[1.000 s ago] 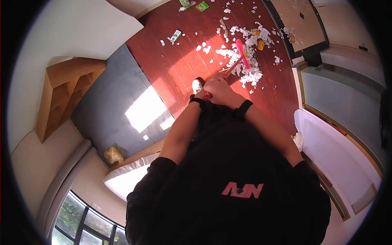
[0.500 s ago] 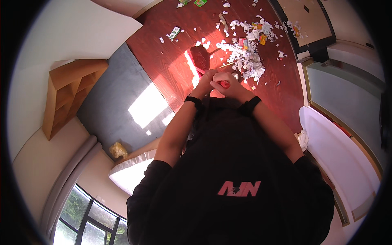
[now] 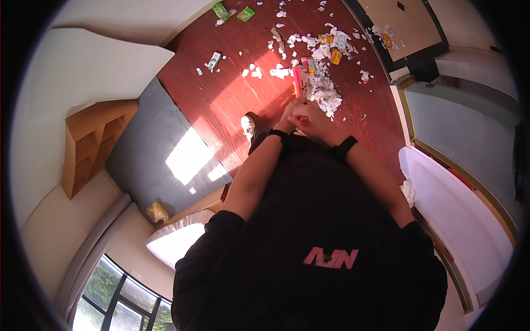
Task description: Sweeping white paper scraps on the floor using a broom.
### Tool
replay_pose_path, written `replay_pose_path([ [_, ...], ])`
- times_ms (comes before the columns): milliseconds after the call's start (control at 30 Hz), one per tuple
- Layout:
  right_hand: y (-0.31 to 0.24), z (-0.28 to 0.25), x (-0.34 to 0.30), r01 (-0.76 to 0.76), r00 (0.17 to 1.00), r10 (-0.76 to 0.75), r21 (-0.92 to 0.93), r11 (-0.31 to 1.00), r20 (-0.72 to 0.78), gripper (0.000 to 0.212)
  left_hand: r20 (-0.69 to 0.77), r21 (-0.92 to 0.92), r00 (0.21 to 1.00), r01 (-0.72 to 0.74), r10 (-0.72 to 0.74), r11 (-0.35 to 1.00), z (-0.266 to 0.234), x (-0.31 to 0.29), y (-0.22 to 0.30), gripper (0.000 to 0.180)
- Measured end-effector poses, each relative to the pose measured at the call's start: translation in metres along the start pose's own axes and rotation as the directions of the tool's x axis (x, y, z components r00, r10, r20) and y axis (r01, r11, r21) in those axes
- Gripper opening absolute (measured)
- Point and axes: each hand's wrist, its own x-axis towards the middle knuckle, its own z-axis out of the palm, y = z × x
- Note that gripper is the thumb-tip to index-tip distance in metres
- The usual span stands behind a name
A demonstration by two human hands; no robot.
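Note:
Both my hands are closed, close together, around the red handle of a broom (image 3: 297, 83), held in front of my body. My left hand (image 3: 291, 113) is on the left, touching my right hand (image 3: 317, 118). The red handle end (image 3: 303, 119) shows by my right hand. Beyond my hands, the broom's pinkish-red edge is at the left side of a heap of torn white paper (image 3: 324, 94). My hands hide most of the handle.
Colourful wrappers (image 3: 335, 55) lie in the paper. A small green-and-white box (image 3: 214, 60) and green packets (image 3: 246, 14) are farther left. My shoe (image 3: 248, 126) is on the red wooden floor (image 3: 215, 99). A wooden shelf (image 3: 96, 138) stands left, a white tub-like edge (image 3: 436, 193) right.
The broom has swung rightward from the sunlit floor to the paper heap. My hands have shifted slightly right, still closed on the handle. A shoe has come into view on the left.

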Motion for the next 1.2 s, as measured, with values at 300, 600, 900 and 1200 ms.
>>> replay_pose_path([
  [300, -0.024, -0.019, 0.027, 0.151, 0.985, -0.157, -0.085, 0.985, -0.067, 0.022, -0.025, -0.239, 0.988, 0.140, -0.150, 0.961, -0.048, 0.037, 0.039, 0.018],
  [600, -0.095, 0.022, 0.134, 0.257, 0.946, -0.207, 0.188, 0.948, -0.251, 0.032, -0.278, 0.283, 0.960, 0.048, 0.034, 0.958, -0.204, 0.005, 0.047, 0.017],
  [900, -0.140, 0.169, 0.273, -0.016, 0.998, -0.026, 0.686, 0.728, 0.050, 0.012, -0.673, 0.242, 0.704, 0.500, -0.228, 0.831, -0.364, -0.102, -0.085, 0.041],
  [1200, -0.124, 0.216, 0.344, -0.309, 0.949, 0.208, 0.567, 0.764, 0.238, 0.015, -0.432, 0.091, 0.745, 0.597, -0.508, 0.797, -0.402, -0.082, -0.171, 0.048],
])
